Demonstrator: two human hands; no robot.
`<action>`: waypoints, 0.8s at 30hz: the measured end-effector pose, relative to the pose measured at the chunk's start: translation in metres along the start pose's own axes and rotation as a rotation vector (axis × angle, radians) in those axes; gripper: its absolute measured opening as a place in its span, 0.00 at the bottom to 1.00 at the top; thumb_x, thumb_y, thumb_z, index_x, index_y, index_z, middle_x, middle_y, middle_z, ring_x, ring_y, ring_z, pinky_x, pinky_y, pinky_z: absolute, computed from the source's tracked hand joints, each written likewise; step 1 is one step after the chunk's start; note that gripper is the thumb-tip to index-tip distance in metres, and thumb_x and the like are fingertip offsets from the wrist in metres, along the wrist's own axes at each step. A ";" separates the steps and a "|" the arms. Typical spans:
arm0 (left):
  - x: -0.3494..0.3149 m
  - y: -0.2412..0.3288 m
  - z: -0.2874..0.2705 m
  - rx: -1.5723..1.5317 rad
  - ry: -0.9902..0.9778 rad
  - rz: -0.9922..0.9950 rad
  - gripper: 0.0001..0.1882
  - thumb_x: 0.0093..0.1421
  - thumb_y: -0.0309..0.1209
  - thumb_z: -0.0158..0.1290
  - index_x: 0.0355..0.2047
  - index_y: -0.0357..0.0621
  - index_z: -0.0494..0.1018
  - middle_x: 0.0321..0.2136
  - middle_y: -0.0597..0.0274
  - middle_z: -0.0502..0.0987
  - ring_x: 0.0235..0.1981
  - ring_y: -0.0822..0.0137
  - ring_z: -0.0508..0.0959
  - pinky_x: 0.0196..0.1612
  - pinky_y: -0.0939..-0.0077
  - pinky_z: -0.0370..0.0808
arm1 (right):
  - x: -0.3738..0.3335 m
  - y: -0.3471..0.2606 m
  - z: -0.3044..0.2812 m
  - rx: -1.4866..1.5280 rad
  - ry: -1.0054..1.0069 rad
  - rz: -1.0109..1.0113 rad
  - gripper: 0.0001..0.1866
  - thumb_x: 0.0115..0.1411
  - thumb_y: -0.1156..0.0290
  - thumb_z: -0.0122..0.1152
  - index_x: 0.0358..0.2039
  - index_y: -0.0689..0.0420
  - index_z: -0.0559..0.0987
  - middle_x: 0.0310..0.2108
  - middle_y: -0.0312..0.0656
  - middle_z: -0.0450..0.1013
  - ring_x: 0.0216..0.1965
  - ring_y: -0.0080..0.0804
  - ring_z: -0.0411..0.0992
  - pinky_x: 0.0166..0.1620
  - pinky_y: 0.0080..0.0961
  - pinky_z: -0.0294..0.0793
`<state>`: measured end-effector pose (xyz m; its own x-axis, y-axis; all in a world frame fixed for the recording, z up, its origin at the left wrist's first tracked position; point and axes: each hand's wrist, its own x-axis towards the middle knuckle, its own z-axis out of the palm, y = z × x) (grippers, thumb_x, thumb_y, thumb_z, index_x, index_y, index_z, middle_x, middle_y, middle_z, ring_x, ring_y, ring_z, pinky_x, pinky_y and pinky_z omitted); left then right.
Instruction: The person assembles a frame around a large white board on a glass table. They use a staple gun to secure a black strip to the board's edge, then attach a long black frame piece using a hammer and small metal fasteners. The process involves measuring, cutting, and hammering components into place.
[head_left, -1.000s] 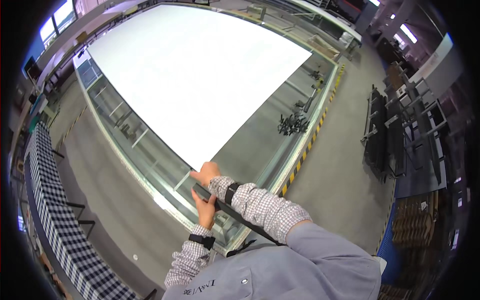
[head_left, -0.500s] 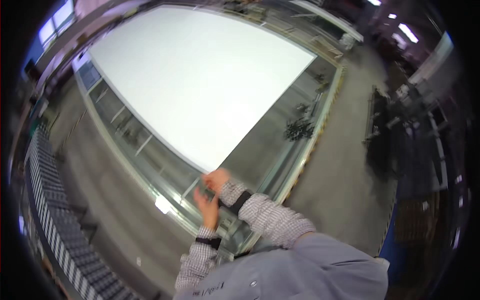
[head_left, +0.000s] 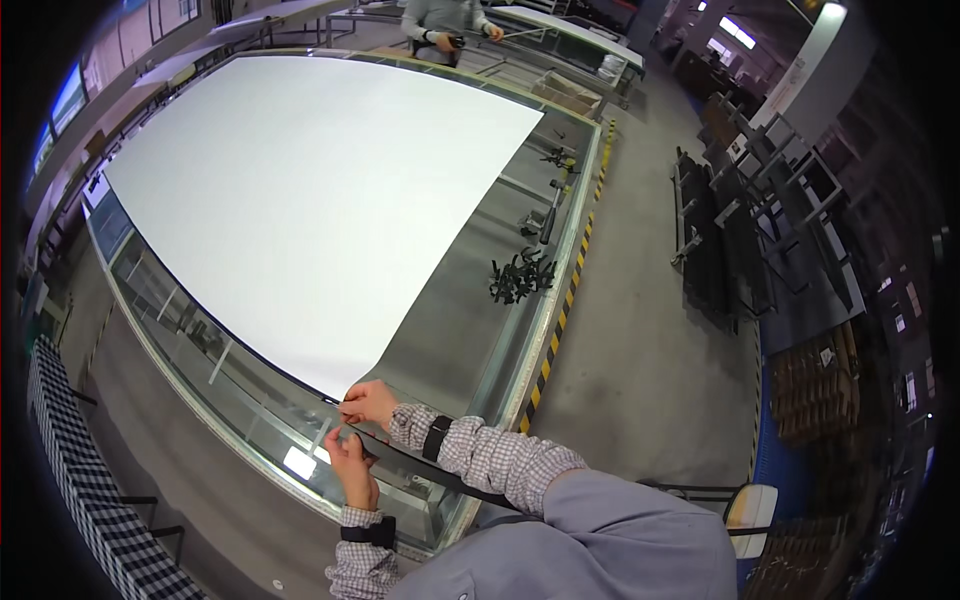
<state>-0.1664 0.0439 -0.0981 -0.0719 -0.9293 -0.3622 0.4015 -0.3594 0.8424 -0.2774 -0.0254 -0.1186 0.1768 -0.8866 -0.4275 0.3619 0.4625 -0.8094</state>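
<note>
A large white sheet (head_left: 310, 210) lies over a glass-topped table, its near corner drawn toward me. At that corner my right hand (head_left: 370, 403) is closed, thumb and fingertips pinching the sheet's edge. Just below and nearer to me is my left hand (head_left: 352, 470), its fingers curled up around the end of a black strip (head_left: 415, 463). From there the strip runs right, passing under my right forearm. A dark edging shows along the sheet's left side. The exact grip of the left fingertips is partly hidden.
On the glass table's (head_left: 480, 345) right side lie a pile of black clips (head_left: 522, 276) and a black-handled tool (head_left: 550, 215). Yellow-black tape (head_left: 562, 325) marks its right edge. Another person (head_left: 440, 25) stands beyond the far end. Racks (head_left: 715, 240) stand at right, a checked-cloth-covered table (head_left: 80, 470) at left.
My view has turned, so the table sits further left and a person appears at the far end. The black strip now shows under my right arm. Both hands remain close together at the sheet's corner.
</note>
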 end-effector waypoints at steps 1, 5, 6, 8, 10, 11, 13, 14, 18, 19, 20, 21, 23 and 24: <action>-0.003 0.008 0.008 -0.009 0.026 0.006 0.16 0.58 0.28 0.43 0.46 0.44 0.54 0.28 0.60 0.72 0.26 0.70 0.74 0.23 0.80 0.72 | -0.001 -0.004 0.002 -0.108 -0.009 -0.030 0.08 0.48 0.73 0.59 0.26 0.65 0.75 0.21 0.40 0.72 0.22 0.23 0.70 0.26 0.17 0.71; 0.000 0.016 0.017 0.014 0.068 -0.017 0.18 0.58 0.29 0.42 0.48 0.43 0.54 0.27 0.61 0.72 0.26 0.70 0.74 0.25 0.79 0.72 | -0.012 -0.020 -0.009 -0.318 -0.032 -0.090 0.09 0.45 0.72 0.59 0.26 0.65 0.76 0.20 0.41 0.73 0.22 0.23 0.71 0.25 0.18 0.71; 0.006 0.009 0.001 0.106 0.061 -0.002 0.18 0.58 0.30 0.43 0.48 0.43 0.55 0.28 0.60 0.73 0.26 0.71 0.74 0.25 0.80 0.71 | -0.018 -0.028 -0.005 -0.423 -0.025 -0.127 0.09 0.45 0.73 0.59 0.25 0.65 0.76 0.19 0.41 0.73 0.22 0.23 0.70 0.25 0.19 0.70; 0.013 0.007 0.015 0.050 0.088 -0.009 0.17 0.57 0.31 0.45 0.46 0.42 0.57 0.26 0.64 0.73 0.25 0.75 0.72 0.25 0.82 0.69 | -0.019 -0.017 -0.015 -0.097 0.026 -0.064 0.07 0.48 0.74 0.56 0.26 0.66 0.75 0.20 0.39 0.72 0.21 0.23 0.69 0.26 0.16 0.68; 0.019 0.013 0.019 0.139 0.071 -0.014 0.14 0.58 0.30 0.45 0.43 0.41 0.59 0.24 0.65 0.72 0.25 0.76 0.72 0.25 0.81 0.70 | -0.024 -0.023 -0.012 -0.093 0.031 -0.010 0.05 0.50 0.75 0.56 0.23 0.64 0.74 0.17 0.33 0.67 0.18 0.17 0.62 0.22 0.15 0.60; 0.023 0.010 0.019 0.101 0.041 0.003 0.13 0.57 0.29 0.46 0.41 0.40 0.60 0.23 0.65 0.72 0.24 0.76 0.71 0.23 0.82 0.70 | -0.017 -0.012 -0.021 0.050 0.018 0.006 0.05 0.49 0.74 0.57 0.25 0.63 0.75 0.17 0.34 0.69 0.18 0.17 0.63 0.23 0.12 0.60; 0.021 0.013 0.021 0.125 0.044 0.015 0.12 0.57 0.29 0.46 0.40 0.40 0.60 0.24 0.65 0.72 0.22 0.76 0.72 0.22 0.82 0.70 | -0.023 -0.025 -0.015 0.096 -0.018 0.047 0.05 0.51 0.74 0.56 0.24 0.64 0.74 0.17 0.33 0.68 0.18 0.16 0.62 0.22 0.12 0.60; 0.020 0.014 0.020 0.131 0.009 0.017 0.13 0.58 0.30 0.45 0.41 0.40 0.60 0.25 0.65 0.72 0.23 0.76 0.72 0.23 0.81 0.71 | -0.028 -0.029 -0.011 0.153 -0.004 0.076 0.06 0.52 0.74 0.56 0.24 0.64 0.74 0.17 0.32 0.67 0.18 0.15 0.62 0.22 0.12 0.61; 0.021 0.023 0.024 0.058 0.065 -0.018 0.15 0.59 0.34 0.43 0.42 0.39 0.60 0.23 0.65 0.70 0.20 0.75 0.71 0.23 0.82 0.71 | -0.024 -0.024 -0.019 0.069 -0.042 0.021 0.06 0.53 0.74 0.55 0.25 0.65 0.75 0.18 0.32 0.68 0.19 0.15 0.63 0.23 0.12 0.62; 0.021 0.028 0.027 0.006 0.096 -0.052 0.15 0.60 0.36 0.43 0.42 0.39 0.60 0.23 0.65 0.69 0.20 0.75 0.71 0.22 0.81 0.71 | -0.024 -0.024 -0.020 0.070 -0.045 0.024 0.06 0.53 0.74 0.55 0.25 0.65 0.75 0.18 0.32 0.68 0.19 0.14 0.63 0.23 0.12 0.62; 0.022 0.031 0.028 -0.046 0.126 -0.087 0.16 0.60 0.37 0.42 0.43 0.39 0.60 0.23 0.65 0.68 0.19 0.75 0.71 0.22 0.81 0.72 | -0.024 -0.024 -0.021 0.071 -0.046 0.027 0.06 0.53 0.74 0.55 0.25 0.65 0.75 0.19 0.32 0.69 0.20 0.14 0.63 0.23 0.12 0.62; 0.025 0.032 0.027 -0.016 0.113 -0.120 0.16 0.60 0.41 0.40 0.41 0.41 0.62 0.24 0.67 0.67 0.20 0.76 0.69 0.23 0.81 0.70 | -0.024 -0.023 -0.022 0.075 -0.031 0.013 0.06 0.53 0.74 0.56 0.25 0.65 0.75 0.19 0.33 0.69 0.20 0.14 0.63 0.24 0.12 0.62; 0.036 0.034 0.029 0.053 0.141 -0.114 0.16 0.60 0.41 0.42 0.39 0.43 0.64 0.25 0.70 0.67 0.21 0.78 0.68 0.25 0.82 0.68 | -0.024 -0.027 -0.020 0.065 -0.028 -0.008 0.06 0.53 0.74 0.56 0.25 0.65 0.75 0.19 0.33 0.69 0.20 0.15 0.63 0.24 0.12 0.62; 0.041 0.035 0.029 0.088 0.156 -0.112 0.15 0.59 0.42 0.43 0.38 0.43 0.66 0.25 0.71 0.67 0.21 0.79 0.68 0.26 0.82 0.67 | -0.024 -0.028 -0.020 0.061 -0.026 -0.019 0.06 0.52 0.74 0.56 0.25 0.65 0.75 0.19 0.33 0.69 0.20 0.15 0.63 0.24 0.13 0.62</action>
<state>-0.1818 -0.0094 -0.0715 0.0331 -0.8612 -0.5072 0.3168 -0.4722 0.8226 -0.3096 -0.0173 -0.0937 0.1934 -0.8953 -0.4012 0.4200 0.4451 -0.7909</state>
